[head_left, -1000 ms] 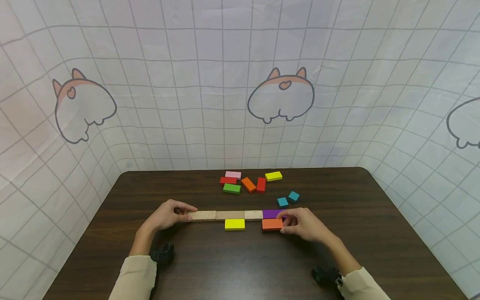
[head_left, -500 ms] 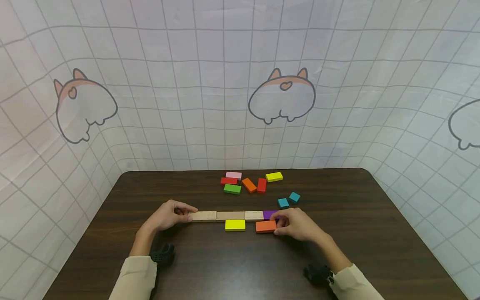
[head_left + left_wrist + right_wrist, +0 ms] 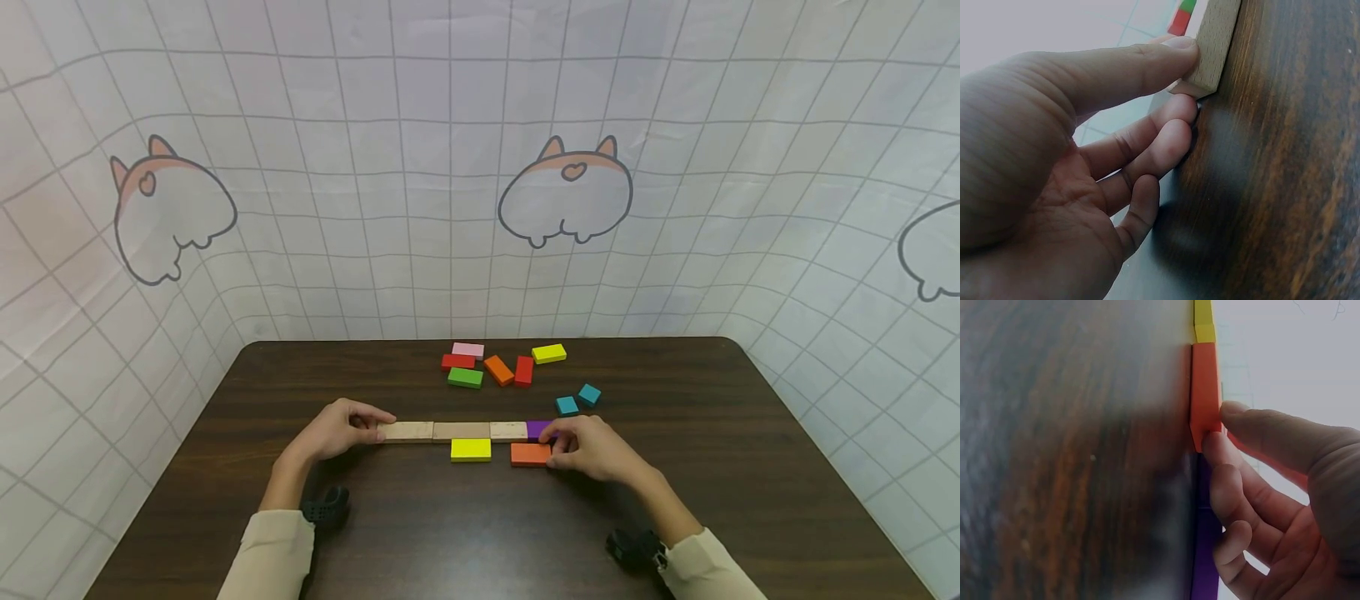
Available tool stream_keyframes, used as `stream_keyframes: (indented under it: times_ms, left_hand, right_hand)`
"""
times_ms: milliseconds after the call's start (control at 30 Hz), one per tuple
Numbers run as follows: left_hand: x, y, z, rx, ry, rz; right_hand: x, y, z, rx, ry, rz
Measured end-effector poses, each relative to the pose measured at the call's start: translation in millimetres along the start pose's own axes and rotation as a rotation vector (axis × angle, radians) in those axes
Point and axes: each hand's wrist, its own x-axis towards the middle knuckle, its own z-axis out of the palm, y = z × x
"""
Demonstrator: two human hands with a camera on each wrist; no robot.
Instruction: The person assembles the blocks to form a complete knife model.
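Observation:
My left hand (image 3: 337, 429) pinches the left end of a plain wooden block (image 3: 408, 431) between thumb and fingers. That block begins a straight row, followed by a second plain block (image 3: 461, 431), a shorter pale block (image 3: 507, 431) and purple at the right, partly covered by my right hand (image 3: 600, 447). Thumb and fingertips of the right hand grip the right end of an orange block (image 3: 528, 455), lying flat just in front of the row. A yellow block (image 3: 470, 451) lies to its left, with a gap between. In the right wrist view, purple blocks (image 3: 1207, 550) extend beside the fingers.
Behind the row lie two small blue blocks (image 3: 567, 406). Farther back are a green block (image 3: 466, 378), a pink block (image 3: 468, 351), red blocks (image 3: 524, 372), an orange block (image 3: 498, 370) and a yellow block (image 3: 549, 354). A patterned cloth (image 3: 480, 192) hangs behind the dark table (image 3: 420, 533).
My right hand has slid the orange block left and slightly toward me, narrowing the gap to the yellow block; it barely moved in the last half second. My left hand has stayed in place.

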Motion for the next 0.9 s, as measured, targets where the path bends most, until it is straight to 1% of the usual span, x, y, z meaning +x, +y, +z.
stream_keyframes:
  times_ms: [400,667,900]
  left_hand:
    - [1.1,-0.7,-0.4,-0.003,-0.006,0.007]
    - [1.5,-0.4,-0.2,-0.004,-0.006,0.016]
    - [2.0,-1.8,0.3,0.000,-0.003,0.009]
  right_hand:
    - [6.9,-5,7,-0.034,0.028,-0.001]
    - [12.7,-9,11,-0.031,0.034,0.008]
    - [16.1,-12,14,-0.033,0.036,-0.030]
